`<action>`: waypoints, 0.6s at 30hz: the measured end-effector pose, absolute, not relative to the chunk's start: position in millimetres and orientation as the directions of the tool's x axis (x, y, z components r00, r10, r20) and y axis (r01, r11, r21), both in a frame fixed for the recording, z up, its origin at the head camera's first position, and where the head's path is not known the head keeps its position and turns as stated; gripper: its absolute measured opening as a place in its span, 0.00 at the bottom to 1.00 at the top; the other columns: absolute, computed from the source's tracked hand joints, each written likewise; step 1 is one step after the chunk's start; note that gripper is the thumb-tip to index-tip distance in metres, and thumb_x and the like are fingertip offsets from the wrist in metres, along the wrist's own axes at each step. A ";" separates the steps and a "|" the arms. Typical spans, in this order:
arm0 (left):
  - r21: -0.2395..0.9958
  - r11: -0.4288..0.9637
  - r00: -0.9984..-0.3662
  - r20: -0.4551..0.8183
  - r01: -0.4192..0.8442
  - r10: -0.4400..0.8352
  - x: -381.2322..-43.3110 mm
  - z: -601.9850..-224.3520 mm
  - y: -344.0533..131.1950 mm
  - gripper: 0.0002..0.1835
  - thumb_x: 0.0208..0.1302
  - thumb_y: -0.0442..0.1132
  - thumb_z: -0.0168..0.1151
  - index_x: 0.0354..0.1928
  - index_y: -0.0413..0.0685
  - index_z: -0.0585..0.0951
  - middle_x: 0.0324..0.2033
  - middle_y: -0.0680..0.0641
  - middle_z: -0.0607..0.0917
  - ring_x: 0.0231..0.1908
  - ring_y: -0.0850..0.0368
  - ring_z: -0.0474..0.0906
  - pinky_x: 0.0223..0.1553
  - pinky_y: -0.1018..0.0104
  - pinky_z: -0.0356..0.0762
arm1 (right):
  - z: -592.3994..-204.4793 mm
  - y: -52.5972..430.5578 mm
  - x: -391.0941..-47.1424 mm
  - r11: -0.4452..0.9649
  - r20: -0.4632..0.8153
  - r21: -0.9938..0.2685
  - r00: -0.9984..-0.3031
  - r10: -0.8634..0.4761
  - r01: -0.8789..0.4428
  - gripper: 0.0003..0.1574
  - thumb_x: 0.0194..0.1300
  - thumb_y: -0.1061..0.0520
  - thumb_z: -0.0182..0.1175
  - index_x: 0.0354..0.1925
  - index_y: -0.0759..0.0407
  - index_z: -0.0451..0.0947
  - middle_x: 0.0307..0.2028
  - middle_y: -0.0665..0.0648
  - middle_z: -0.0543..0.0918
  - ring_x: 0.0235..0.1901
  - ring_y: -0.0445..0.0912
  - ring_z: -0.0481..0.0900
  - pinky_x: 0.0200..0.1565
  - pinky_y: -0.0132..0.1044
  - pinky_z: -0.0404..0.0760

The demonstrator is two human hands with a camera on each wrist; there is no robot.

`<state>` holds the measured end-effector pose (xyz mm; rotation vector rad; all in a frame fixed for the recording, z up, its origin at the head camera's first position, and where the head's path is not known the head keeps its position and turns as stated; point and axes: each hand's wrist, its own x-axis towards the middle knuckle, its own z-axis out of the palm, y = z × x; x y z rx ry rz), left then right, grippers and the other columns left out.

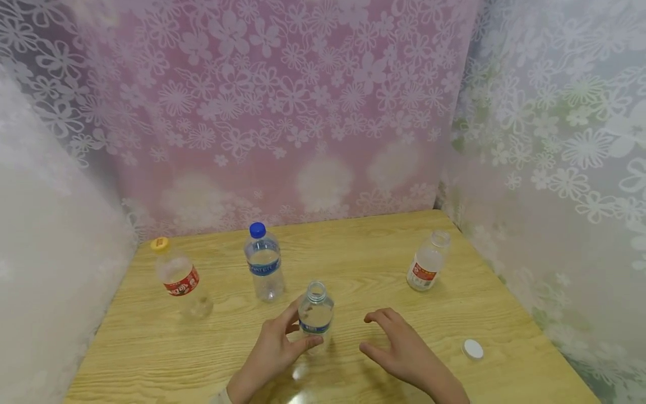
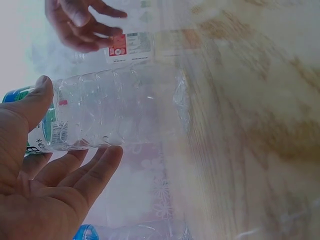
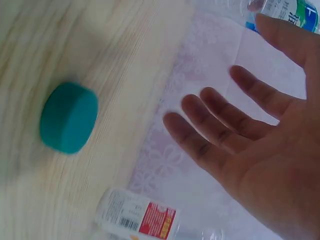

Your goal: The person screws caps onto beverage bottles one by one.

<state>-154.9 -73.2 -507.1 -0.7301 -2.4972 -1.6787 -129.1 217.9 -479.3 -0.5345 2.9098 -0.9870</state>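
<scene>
A clear plastic bottle (image 1: 315, 314) with a blue and green label and an uncapped mouth stands in front of me. My left hand (image 1: 276, 343) grips it around the label, thumb on the near side and fingers behind. In the left wrist view the bottle's ribbed lower part (image 2: 115, 107) looks see-through, its base at the tabletop. To the right, my right hand (image 1: 401, 350) hovers with fingers apart and holds nothing. Beyond that hand lies a loose cap (image 1: 473, 349), white from above; in the right wrist view a cap (image 3: 69, 117) looks teal.
At the left stands a bottle with a yellow cap (image 1: 160, 244) and red label. Behind my left hand is a blue-capped water bottle (image 1: 264, 269). An uncapped bottle with a red and white label (image 1: 426, 266) stands back right. Flowered curtains (image 1: 303, 112) surround the wooden table (image 1: 353, 247).
</scene>
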 end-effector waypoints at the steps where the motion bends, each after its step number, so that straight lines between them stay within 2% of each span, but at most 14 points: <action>1: 0.865 0.298 -0.888 0.291 0.403 0.355 -155.2 -506.9 -73.3 0.46 0.60 0.48 0.79 0.79 0.61 0.68 0.62 0.43 0.86 0.59 0.39 0.86 0.53 0.59 0.89 | -479.0 220.8 -127.7 0.748 0.071 -0.590 -0.942 -0.327 -0.304 0.28 0.69 0.41 0.72 0.59 0.52 0.79 0.55 0.52 0.81 0.57 0.55 0.83 0.54 0.54 0.85; 7: 0.875 0.302 -0.895 0.264 0.380 0.360 -155.9 -506.3 -72.9 0.46 0.60 0.50 0.79 0.79 0.64 0.68 0.63 0.46 0.86 0.60 0.41 0.85 0.53 0.58 0.89 | -478.9 238.6 -117.9 0.803 -0.062 -0.534 -0.936 -0.347 -0.263 0.31 0.63 0.45 0.77 0.57 0.57 0.79 0.51 0.56 0.81 0.48 0.49 0.80 0.47 0.49 0.86; 9: 0.876 0.305 -0.896 0.257 0.374 0.362 -155.6 -505.9 -73.0 0.46 0.61 0.50 0.79 0.79 0.63 0.68 0.63 0.47 0.86 0.61 0.41 0.85 0.53 0.57 0.89 | -480.4 242.7 -116.8 0.823 -0.114 -0.513 -0.931 -0.348 -0.245 0.31 0.61 0.46 0.77 0.57 0.57 0.79 0.48 0.55 0.81 0.43 0.45 0.77 0.43 0.44 0.85; 14: 0.878 0.305 -0.896 0.250 0.370 0.367 -155.1 -505.3 -73.7 0.45 0.61 0.49 0.79 0.79 0.58 0.68 0.64 0.42 0.85 0.61 0.38 0.84 0.53 0.55 0.89 | -484.8 249.4 -116.1 0.844 -0.200 -0.500 -0.922 -0.330 -0.194 0.27 0.61 0.49 0.78 0.53 0.57 0.81 0.42 0.52 0.78 0.34 0.43 0.69 0.35 0.34 0.76; 18: 0.880 0.308 -0.898 0.242 0.363 0.366 -155.3 -505.3 -74.2 0.45 0.62 0.49 0.78 0.79 0.59 0.68 0.64 0.42 0.85 0.62 0.37 0.83 0.54 0.55 0.89 | -496.8 256.1 -115.1 0.833 -0.225 -0.529 -0.920 -0.321 -0.161 0.24 0.60 0.51 0.78 0.50 0.56 0.81 0.40 0.53 0.76 0.33 0.44 0.69 0.33 0.33 0.73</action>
